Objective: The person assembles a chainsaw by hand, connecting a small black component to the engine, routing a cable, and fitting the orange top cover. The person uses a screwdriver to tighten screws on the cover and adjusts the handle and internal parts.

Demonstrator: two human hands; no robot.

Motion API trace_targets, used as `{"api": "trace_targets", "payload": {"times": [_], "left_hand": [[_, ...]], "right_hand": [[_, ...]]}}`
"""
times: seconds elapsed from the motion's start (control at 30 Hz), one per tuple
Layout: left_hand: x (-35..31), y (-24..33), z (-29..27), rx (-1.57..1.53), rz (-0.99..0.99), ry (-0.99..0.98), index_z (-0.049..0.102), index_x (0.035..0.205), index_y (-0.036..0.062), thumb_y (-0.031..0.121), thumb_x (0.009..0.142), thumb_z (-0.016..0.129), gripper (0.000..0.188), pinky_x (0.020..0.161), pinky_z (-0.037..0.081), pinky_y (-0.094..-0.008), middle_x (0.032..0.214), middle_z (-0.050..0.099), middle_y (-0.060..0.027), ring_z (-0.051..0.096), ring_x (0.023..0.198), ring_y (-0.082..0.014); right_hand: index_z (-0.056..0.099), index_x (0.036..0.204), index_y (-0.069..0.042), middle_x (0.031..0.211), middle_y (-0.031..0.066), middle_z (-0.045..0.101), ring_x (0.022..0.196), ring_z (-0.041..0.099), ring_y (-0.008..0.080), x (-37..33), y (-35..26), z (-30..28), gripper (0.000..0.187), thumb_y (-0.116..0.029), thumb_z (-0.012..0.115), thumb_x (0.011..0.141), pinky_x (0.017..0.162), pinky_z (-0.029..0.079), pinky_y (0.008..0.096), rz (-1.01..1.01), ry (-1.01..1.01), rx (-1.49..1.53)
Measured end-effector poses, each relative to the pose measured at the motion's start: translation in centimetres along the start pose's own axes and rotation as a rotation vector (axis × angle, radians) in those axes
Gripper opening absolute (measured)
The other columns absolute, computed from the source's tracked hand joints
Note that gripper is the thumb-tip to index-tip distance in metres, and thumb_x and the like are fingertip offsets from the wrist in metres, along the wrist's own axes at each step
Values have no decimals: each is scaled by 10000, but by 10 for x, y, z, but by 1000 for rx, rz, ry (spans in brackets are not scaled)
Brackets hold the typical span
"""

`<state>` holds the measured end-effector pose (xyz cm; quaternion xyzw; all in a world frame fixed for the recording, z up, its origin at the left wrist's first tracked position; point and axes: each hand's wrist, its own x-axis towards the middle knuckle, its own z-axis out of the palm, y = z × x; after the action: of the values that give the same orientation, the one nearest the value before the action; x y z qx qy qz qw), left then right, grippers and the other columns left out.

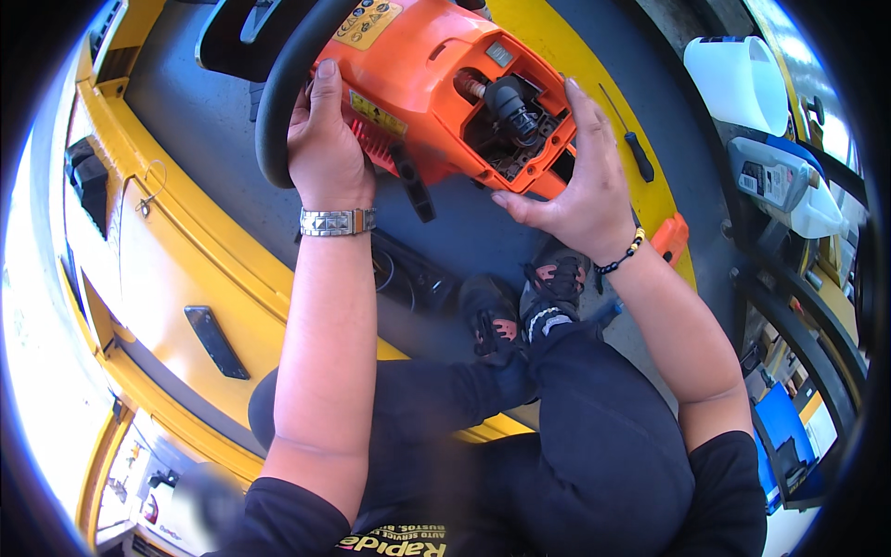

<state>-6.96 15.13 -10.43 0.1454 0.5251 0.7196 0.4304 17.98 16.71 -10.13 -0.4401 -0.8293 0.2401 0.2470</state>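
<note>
Tilted in front of me, at the top of the head view, is an orange chainsaw (422,70) with its rear top cover off. A black rubber boot (509,100) and other inner parts show in the open bay. My left hand (329,148) is closed on the saw's side, beside the curved black front handle (269,125), its thumb up and its fingers mostly hidden. With thumb and fingers set wide, my right hand (594,190) grips the rear end of the orange housing. A black lever-like part (413,186) hangs below the saw's body.
A dark-handled screwdriver (639,156) and an orange plastic part (670,239) lie on the yellow strip at right. White containers (738,85) and a grey bottle (772,174) stand beyond. At left, a phone (216,342) rests on the yellow panel (176,278).
</note>
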Motion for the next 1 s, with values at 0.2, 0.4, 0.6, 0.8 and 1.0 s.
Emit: {"api": "trace_targets", "payload": {"times": [0.2,0.4,0.6,0.8,1.0], "left_hand": [[1,-3,-6,34,32,-2,622,1345,16,138,1020,661,349,1003,517,-333,1236,710,-69,668,1119,-184],[2,-6,-10,33,10,-10,637,1317,25,142,1017,671,324,998,521,-336,1202,720,-71,675,1102,-186],[2,-5,-8,6,7,-30,633,1308,15,151,1010,684,332,995,519,-338,1205,713,-78,674,1091,-187],[-1,-3,1,28,37,-5,648,1245,30,180,1000,704,293,987,520,-340,1193,715,-70,673,1089,-187],[2,5,0,20,-49,-34,628,1274,30,226,1005,699,340,970,530,-332,1199,705,-64,670,1094,-179]], "right_hand": [[338,1542,12,1406,260,491,1249,555,418,-7,-11,3,1202,-475,932,618,1019,490,493,44,-18,-125],[488,1455,-59,1417,253,485,1242,561,409,12,-12,-8,922,-410,888,703,1003,492,486,-104,51,-56],[651,1165,-119,1311,223,521,1162,575,404,38,-23,1,460,-240,841,765,958,494,468,-107,74,-85],[645,1114,-98,1238,173,550,1115,570,359,2,-22,-2,381,-270,818,822,880,487,429,-78,32,-138],[580,1258,-84,1268,159,571,1107,602,332,-9,-7,6,653,-395,871,764,893,482,428,-221,21,35]]}}
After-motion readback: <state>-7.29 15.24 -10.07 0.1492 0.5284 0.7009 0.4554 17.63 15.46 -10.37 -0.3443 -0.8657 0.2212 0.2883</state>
